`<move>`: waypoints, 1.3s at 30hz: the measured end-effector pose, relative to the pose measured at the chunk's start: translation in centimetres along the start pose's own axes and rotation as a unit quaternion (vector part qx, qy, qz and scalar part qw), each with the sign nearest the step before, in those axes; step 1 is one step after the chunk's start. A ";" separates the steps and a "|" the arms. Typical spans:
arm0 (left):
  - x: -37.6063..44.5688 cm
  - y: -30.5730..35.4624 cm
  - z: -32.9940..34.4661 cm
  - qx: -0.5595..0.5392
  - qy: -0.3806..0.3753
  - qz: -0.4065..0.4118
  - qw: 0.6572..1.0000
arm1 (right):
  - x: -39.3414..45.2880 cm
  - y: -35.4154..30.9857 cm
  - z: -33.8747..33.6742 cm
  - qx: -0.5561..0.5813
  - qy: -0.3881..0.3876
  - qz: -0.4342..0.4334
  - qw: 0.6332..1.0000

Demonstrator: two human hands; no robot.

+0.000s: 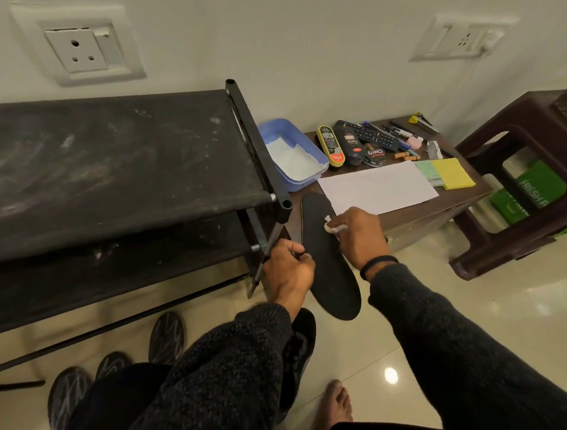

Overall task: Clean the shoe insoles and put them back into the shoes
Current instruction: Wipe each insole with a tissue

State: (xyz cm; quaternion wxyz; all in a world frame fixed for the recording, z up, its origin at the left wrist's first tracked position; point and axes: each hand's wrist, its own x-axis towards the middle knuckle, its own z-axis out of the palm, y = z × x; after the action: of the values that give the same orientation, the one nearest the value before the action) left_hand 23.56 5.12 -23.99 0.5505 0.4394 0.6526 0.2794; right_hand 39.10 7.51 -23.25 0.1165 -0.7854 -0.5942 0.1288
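Insole: one black insole (330,260) is sticking out past the edge of the low brown table (416,215), over the floor.
Left hand: the left hand (287,271) is pinching the insole's side.
Right hand: the right hand (360,235) is holding a small white cloth (331,225) and pressing it on the insole.
Shoes: one dark shoe (301,344) is lying under the left arm; three patterned slippers (166,337) are sitting on the floor.
Polish: three shoe polish containers (351,146) are lying on the table.
Room: a black rack (114,160) is standing against a white wall on shiny tiles.

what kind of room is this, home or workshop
Most likely a home, perhaps an entryway corner: a black shoe rack against a wall with a socket, glossy floor tiles, and a low table holding shoe polish.
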 end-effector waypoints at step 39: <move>-2.1 -3.3 1.0 -0.222 -0.032 -0.163 0.961 | -1.5 -4.7 0.1 -0.012 -0.075 -0.040 0.996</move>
State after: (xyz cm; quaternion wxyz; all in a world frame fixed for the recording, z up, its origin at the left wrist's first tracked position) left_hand 23.66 1.66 -26.08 0.6924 0.2026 0.6195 0.3094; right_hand 34.41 7.34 -21.71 0.0675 -0.7506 -0.6334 0.1758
